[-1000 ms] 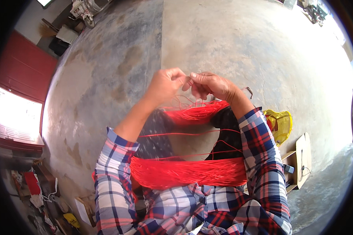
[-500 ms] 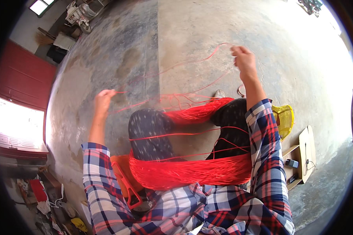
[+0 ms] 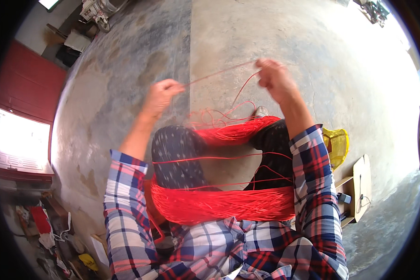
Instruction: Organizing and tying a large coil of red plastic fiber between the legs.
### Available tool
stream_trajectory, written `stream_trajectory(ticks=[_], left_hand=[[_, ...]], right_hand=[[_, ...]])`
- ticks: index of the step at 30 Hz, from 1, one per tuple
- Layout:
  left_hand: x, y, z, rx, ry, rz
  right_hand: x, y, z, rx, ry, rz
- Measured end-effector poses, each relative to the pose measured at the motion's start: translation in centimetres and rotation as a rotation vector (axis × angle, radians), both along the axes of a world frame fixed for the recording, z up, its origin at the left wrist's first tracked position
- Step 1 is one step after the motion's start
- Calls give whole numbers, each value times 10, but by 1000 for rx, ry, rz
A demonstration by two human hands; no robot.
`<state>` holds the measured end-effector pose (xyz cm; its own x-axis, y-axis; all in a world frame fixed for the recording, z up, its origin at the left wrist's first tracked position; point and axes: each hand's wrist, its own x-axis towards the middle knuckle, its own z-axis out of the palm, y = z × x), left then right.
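Sitting with a big hank of red cord (image 3: 219,205) draped across the lap, right against the plaid shirt (image 3: 228,247), probably so the loops stay flat and don't tangle while single strands get pulled out. Running further up over the knees to a second red bundle (image 3: 238,130) near the foot (image 3: 261,112), likely stretched there to keep some tension. Loose strands curling just above that. Then both hands up and well apart: left hand (image 3: 162,94) pinched shut on one thin strand (image 3: 219,72), right hand (image 3: 274,77) closed on the other end of it, so the piece sits taut between them, slightly tilted. Beyond that, bare concrete floor (image 3: 247,32). Off to the right, a yellow basket (image 3: 337,145) and a wooden stool (image 3: 359,186); far left, a red door (image 3: 28,88).
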<state>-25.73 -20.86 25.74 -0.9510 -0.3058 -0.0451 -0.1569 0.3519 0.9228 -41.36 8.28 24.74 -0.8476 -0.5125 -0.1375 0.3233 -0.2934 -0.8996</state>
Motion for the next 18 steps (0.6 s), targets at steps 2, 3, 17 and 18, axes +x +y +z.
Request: stream_trajectory(ticks=[2, 3, 17, 18], left_hand=[[24, -53, -10, 43, -121, 153], [39, -83, -21, 40, -204, 253], [-19, 69, 16, -98, -10, -228], [-20, 60, 14, -98, -7, -199]], right_hand=[[-31, 27, -12, -234, -85, -318], [-32, 28, -9, -163, -71, -532], [57, -41, 13, 327, 56, 586], [48, -36, 11, 292, 52, 516]])
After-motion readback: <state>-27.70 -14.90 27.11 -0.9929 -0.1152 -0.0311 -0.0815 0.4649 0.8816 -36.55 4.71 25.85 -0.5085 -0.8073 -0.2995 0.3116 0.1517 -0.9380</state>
